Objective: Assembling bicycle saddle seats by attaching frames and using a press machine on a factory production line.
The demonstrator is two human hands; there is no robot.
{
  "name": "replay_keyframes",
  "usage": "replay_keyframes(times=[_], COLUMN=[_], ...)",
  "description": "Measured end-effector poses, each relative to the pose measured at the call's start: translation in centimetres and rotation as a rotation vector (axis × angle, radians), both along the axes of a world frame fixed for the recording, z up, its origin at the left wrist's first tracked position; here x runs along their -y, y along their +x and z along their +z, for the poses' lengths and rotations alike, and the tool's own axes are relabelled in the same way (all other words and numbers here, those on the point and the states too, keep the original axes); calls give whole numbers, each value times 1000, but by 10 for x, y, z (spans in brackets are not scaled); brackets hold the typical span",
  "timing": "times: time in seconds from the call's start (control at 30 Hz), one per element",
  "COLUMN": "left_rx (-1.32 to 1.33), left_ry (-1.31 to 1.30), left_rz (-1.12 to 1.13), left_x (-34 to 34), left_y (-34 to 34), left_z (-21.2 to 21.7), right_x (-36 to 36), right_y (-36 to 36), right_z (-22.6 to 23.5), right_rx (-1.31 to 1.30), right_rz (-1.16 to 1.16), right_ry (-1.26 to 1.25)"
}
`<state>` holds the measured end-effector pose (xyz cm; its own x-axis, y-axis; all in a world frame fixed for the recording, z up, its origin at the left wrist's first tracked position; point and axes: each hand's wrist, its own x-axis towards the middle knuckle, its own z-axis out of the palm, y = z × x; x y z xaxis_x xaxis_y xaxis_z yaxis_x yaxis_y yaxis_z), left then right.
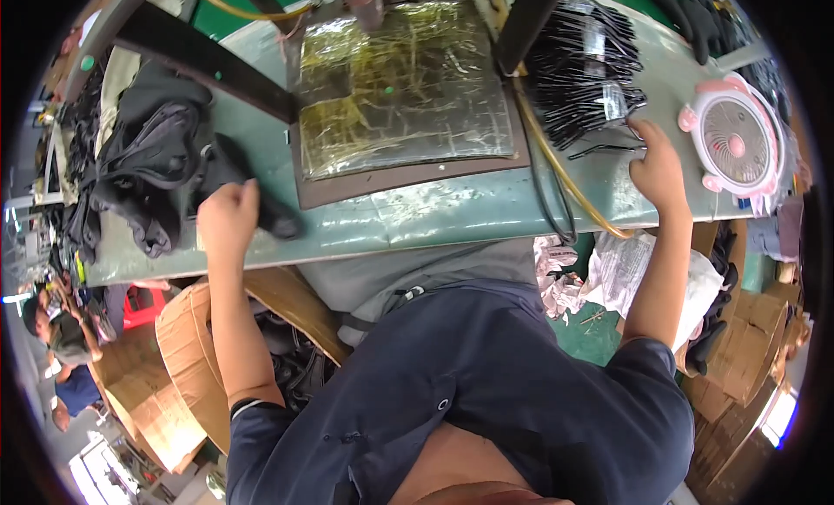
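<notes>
My left hand [229, 217] is closed at the front left of the green bench, its fingers curled on a black padded piece [276, 217]. Behind that hand lies a heap of similar black pieces [156, 153]. At the right, my right hand [658, 171] pinches the end of a thin, bent black strip [599, 149]. The strip lies just in front of a thick stack of thin black strips [578, 71]. Between my hands sits a flat plate covered in shiny, yellowish film [408, 97], on a brown board [408, 179]. A metal rod [367, 10] hangs over the plate's far edge.
Dark metal posts [204, 66] frame the plate. A yellow hose [556, 162] and a black cable run down its right side. A pink-and-white fan [737, 140] stands far right. Below the bench are a cardboard box [187, 349] and crumpled paper [617, 270]. Another person is far left.
</notes>
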<state>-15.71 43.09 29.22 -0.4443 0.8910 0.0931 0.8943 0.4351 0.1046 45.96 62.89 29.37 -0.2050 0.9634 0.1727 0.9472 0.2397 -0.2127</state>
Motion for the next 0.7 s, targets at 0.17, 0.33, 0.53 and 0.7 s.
replay_keyframes(times=[0.17, 0.33, 0.53, 0.7], left_rx=[0, 188, 58, 198], left_ry=[128, -88, -42, 305], left_rz=[-654, -766, -893, -771], left_x=[-20, -25, -32, -12], left_y=[-1, -50, -43, 38], left_z=[44, 46, 50, 50], right_x=[12, 27, 67, 90], right_y=[0, 15, 10, -33], right_z=[8, 28, 40, 48], right_rx=[42, -153, -857, -925], right_rz=[181, 154, 62, 279], right_ry=[-58, -240, -246, -110])
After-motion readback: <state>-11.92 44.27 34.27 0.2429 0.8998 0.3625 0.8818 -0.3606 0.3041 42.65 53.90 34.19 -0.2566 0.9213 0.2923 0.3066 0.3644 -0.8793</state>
